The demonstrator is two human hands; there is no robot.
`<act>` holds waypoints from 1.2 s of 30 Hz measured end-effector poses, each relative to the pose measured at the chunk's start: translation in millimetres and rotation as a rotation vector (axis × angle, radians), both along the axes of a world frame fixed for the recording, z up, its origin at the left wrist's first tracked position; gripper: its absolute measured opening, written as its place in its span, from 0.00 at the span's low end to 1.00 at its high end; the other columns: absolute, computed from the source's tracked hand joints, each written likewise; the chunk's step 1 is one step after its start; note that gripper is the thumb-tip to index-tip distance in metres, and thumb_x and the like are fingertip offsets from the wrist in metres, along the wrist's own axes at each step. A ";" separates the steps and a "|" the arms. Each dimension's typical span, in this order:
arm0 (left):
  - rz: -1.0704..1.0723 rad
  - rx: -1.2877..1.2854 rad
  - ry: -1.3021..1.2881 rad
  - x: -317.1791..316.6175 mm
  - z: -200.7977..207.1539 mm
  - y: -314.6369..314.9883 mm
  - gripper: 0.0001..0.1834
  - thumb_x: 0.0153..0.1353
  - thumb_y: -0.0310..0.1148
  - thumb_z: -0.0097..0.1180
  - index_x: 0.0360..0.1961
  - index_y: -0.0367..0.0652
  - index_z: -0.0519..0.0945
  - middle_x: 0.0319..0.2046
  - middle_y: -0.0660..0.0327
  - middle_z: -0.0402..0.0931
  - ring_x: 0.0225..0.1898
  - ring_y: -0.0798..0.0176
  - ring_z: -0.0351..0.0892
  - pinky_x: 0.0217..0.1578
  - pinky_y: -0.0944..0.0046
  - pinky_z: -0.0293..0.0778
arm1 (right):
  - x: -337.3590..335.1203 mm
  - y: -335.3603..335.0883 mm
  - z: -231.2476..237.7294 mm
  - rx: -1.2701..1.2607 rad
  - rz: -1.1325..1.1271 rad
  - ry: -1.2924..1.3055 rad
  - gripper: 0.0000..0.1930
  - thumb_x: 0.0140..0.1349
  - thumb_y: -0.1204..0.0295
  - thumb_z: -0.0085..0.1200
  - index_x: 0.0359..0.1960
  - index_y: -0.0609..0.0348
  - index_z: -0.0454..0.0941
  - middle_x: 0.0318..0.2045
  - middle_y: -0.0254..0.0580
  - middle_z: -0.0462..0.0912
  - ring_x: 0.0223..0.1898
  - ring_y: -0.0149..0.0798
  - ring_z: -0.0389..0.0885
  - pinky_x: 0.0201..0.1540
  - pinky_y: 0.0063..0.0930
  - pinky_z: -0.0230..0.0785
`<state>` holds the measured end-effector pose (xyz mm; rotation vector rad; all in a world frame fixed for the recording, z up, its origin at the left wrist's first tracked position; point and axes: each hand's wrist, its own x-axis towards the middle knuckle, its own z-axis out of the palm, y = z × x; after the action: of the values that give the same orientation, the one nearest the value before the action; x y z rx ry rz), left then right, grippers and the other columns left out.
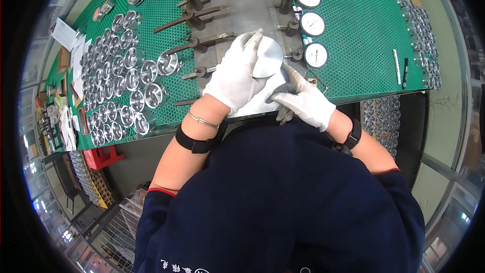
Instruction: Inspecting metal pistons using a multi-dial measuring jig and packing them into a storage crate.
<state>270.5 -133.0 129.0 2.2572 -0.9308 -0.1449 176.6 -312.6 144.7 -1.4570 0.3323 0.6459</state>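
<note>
My left hand (235, 73), in a white glove, grips a round silvery metal piston (268, 57), its smooth flat face turned up. My right hand (306, 102), also gloved, is just below and right of the piston. Its greyed fingers curl inward over a dark grey patch, and what they hold is hidden. Beneath both hands lies a white cloth-like sheet (256, 105) at the table's front edge. Left of my left hand, several similar pistons (118, 64) stand in rows, their hollow sides up.
A metal plate (247, 10) carries clamp posts with rods (194, 19) along its left side. Dial gauges (316, 54) line its right. Green mesh matting (353, 65) covers the table. More pistons (420, 40) stand far right, near a white pen (396, 66) and black marker (405, 73).
</note>
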 end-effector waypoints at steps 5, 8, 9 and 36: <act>0.000 -0.011 -0.007 -0.4 -0.7 -0.1 0.47 0.48 0.31 0.67 0.69 0.40 0.58 0.61 0.41 0.63 0.60 0.37 0.67 0.59 0.51 0.69 | -2.2 -5.8 -24.9 -0.200 0.078 -0.174 0.47 0.59 0.63 0.57 0.73 0.66 0.42 0.38 0.54 0.83 0.35 0.42 0.86 0.40 0.29 0.78; 0.014 -0.015 -0.057 0.1 -5.5 1.2 0.48 0.47 0.32 0.69 0.69 0.42 0.59 0.60 0.43 0.64 0.57 0.40 0.71 0.56 0.52 0.72 | 0.1 -1.4 -8.7 -0.116 0.052 -0.056 0.48 0.58 0.60 0.58 0.73 0.66 0.44 0.39 0.57 0.83 0.41 0.45 0.85 0.45 0.30 0.76; 0.018 -0.020 -0.106 -0.1 -7.2 0.9 0.49 0.46 0.32 0.71 0.69 0.44 0.59 0.58 0.44 0.66 0.54 0.42 0.74 0.53 0.53 0.75 | -0.4 -0.8 -3.1 -0.021 0.021 0.044 0.48 0.58 0.60 0.59 0.73 0.66 0.44 0.40 0.57 0.83 0.43 0.45 0.84 0.45 0.30 0.76; 0.922 0.312 0.077 -112.3 16.0 136.1 0.23 0.63 0.31 0.58 0.59 0.41 0.73 0.52 0.50 0.76 0.44 0.58 0.81 0.48 0.60 0.77 | 215.4 -360.6 -223.2 -1.204 0.171 -0.570 0.10 0.62 0.70 0.58 0.41 0.61 0.81 0.41 0.50 0.85 0.37 0.48 0.85 0.39 0.35 0.80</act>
<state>158.3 3.1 145.0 2.7085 0.2486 0.0454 391.9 -673.1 -78.5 -2.7537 0.1240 0.0723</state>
